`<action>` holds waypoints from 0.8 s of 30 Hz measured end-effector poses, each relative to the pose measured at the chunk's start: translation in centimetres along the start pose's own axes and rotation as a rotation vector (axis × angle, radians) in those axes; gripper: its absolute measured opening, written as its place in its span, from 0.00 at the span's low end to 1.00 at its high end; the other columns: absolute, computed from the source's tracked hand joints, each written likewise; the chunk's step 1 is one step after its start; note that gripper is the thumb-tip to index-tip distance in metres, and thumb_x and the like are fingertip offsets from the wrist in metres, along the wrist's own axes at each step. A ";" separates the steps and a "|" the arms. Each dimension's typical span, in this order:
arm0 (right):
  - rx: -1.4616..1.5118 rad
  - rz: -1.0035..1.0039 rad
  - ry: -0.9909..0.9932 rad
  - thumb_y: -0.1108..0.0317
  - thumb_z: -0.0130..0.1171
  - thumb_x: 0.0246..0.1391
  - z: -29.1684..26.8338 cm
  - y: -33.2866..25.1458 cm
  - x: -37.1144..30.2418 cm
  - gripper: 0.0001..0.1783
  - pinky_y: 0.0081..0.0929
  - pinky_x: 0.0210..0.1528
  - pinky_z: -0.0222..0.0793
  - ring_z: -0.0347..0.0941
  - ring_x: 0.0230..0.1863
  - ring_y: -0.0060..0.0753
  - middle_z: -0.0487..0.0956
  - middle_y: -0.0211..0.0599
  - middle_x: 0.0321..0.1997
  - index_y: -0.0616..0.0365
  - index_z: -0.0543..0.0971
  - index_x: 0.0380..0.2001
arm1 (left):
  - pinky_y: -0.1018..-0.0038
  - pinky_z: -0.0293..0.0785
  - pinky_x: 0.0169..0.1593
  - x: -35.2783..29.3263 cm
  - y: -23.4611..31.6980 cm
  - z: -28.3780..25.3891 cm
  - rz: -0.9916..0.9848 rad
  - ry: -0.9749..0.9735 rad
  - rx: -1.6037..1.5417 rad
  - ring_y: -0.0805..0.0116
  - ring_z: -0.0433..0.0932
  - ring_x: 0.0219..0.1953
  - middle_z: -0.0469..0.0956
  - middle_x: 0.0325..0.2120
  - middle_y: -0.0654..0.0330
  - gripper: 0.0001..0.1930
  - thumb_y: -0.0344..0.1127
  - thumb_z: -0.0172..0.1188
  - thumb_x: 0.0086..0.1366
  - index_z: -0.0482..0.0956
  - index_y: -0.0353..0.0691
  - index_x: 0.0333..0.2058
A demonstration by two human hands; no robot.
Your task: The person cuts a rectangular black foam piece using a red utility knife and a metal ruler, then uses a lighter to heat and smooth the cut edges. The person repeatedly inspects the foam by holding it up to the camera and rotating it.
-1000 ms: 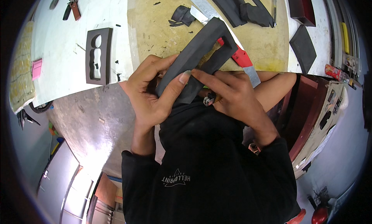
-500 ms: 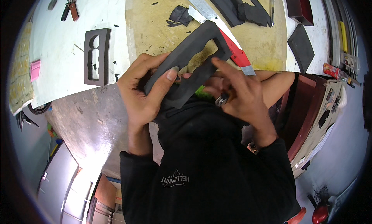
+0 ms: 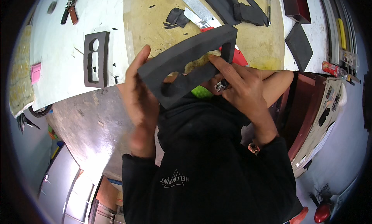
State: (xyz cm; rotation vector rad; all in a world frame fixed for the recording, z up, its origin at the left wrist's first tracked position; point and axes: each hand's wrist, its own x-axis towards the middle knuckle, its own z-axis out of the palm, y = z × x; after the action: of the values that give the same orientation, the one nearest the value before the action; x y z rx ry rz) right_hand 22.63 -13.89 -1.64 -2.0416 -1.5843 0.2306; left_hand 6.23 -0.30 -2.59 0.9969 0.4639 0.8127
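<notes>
A dark grey foam block (image 3: 182, 49) with a wavy-edged cutout is held up in front of me, tilted with its right end higher. My right hand (image 3: 246, 84) grips it at the right, index finger at the cutout's edge and the other fingers partly hidden. A small dark and silvery thing (image 3: 221, 85) shows at those fingers; I cannot tell what it is. At the block's left end, my left hand (image 3: 137, 94) stands with its fingers stretched out, slightly blurred. A similar foam block (image 3: 102, 61) with a cutout lies on the white tabletop to the left.
Beyond the held block lie a grey metal strip (image 3: 197, 8), a red piece (image 3: 239, 58) partly hidden by it, and black foam offcuts (image 3: 250, 14). A red-and-black box (image 3: 296, 6) and a black sheet (image 3: 299, 47) are right. A revolver-shaped thing (image 3: 70, 10) lies far left.
The foam block has turned and lifted a little at its left end, its broad face showing more. My left hand has let go of it and spread its fingers; the right hand now grips it.
</notes>
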 end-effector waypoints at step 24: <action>-0.234 0.222 0.527 0.69 0.66 0.46 0.6 5.1 0.0 0.17 0.35 0.41 0.65 0.70 0.37 0.45 0.74 0.44 0.35 0.62 0.78 0.40 | 0.73 0.73 0.47 -0.3 -2.1 -3.4 -0.007 0.183 -0.031 0.67 0.76 0.41 0.74 0.42 0.49 0.26 0.22 0.65 0.53 0.64 0.30 0.50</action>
State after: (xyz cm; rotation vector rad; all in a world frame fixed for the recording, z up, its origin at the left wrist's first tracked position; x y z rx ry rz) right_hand 26.66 -14.49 -4.76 -2.2127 -1.0999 -0.4041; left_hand 4.55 0.76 -6.09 0.8956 0.6093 0.9063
